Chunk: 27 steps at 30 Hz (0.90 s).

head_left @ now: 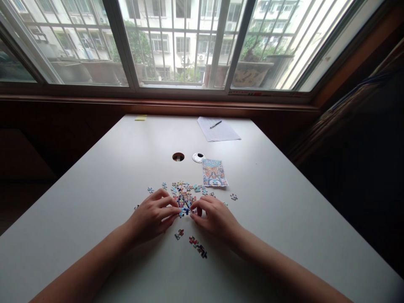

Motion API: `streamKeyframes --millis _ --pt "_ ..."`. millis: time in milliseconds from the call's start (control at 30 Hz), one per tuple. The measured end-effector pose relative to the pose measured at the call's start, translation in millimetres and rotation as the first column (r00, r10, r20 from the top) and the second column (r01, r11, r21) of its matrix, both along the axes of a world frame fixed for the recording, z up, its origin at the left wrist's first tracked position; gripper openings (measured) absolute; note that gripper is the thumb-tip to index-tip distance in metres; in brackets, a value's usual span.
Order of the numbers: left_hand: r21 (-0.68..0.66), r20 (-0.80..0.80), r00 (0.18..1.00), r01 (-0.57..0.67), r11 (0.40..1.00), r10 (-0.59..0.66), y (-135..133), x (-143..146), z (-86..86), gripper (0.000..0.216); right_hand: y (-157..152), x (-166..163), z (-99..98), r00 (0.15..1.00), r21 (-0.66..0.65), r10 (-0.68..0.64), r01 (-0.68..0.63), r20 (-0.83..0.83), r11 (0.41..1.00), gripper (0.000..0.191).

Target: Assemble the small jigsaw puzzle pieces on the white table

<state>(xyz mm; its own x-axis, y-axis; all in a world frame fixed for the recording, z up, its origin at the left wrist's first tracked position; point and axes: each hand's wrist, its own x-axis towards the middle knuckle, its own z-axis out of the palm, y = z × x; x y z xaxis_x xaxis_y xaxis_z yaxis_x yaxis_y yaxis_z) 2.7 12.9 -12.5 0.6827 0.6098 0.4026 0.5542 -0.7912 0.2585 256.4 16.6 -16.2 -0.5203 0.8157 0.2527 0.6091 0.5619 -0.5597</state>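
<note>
A partly joined jigsaw puzzle lies on the white table between my two hands, its dark and blue parts showing. My left hand comes in from the left, with its bent fingertips pinched together at a blue puzzle piece on the lower left edge. Opposite it, my right hand has thumb and fingers drawn together at the right edge of the same blue part. What exactly sits between these fingertips is small and partly hidden. Loose jigsaw pieces and a short joined strip of pieces lie nearer to me.
A colourful picture sheet lies beyond my right hand. Several loose pieces surround the puzzle, one farther right. Behind are a cable hole, a round cover, paper with a pen, and a yellow note.
</note>
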Motion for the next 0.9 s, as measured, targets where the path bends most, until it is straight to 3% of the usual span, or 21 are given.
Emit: streamKeyframes --millis 700,900 --pt "0.022 -0.098 0.995 0.024 0.999 -0.022 -2 3 -1.7 0.026 -2 -3 -3.9 0.999 0.005 -0.028 0.027 0.035 1.000 0.016" --pt "0.025 -0.108 0.994 0.033 0.999 -0.031 -3 3 0.0 0.030 0 6 -3.1 0.998 0.088 0.022 -0.028 0.064 0.996 0.008"
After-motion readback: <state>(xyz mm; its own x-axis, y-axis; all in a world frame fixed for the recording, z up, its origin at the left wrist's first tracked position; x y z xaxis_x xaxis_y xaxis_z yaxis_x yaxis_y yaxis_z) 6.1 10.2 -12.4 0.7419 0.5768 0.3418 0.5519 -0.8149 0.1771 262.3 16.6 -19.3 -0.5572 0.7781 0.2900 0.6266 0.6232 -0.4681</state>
